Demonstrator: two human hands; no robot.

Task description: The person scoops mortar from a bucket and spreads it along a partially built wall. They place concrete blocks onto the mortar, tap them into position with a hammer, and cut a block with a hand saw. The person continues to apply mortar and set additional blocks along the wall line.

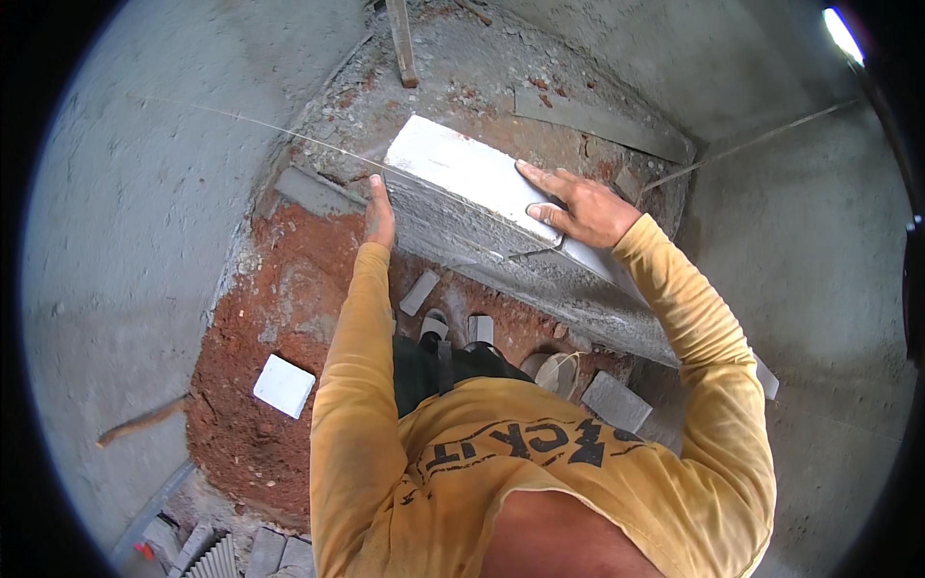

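Note:
A pale, light-coloured building block (461, 166) lies on top of a low grey block wall (462, 239). My right hand (583, 207) rests on the block's top near its right end, thumb and fingers stretched out. Beside the block's left end, my left hand (381, 217) stands upright with its fingers extended and held together. Whether its palm touches the block is hard to make out. A thin string (255, 122) runs taut from the left wall to the block's near left corner. To the right, a string (752, 146) leads off toward the right wall.
On the reddish soil (279, 308) lie a white block piece (284, 385) and a wooden stick (145, 421). By my feet are a bucket (556, 373) and a grey block (617, 402). Beyond the block wall are a plank (602, 125) and a wooden post (402, 43). Plastered walls surround the spot.

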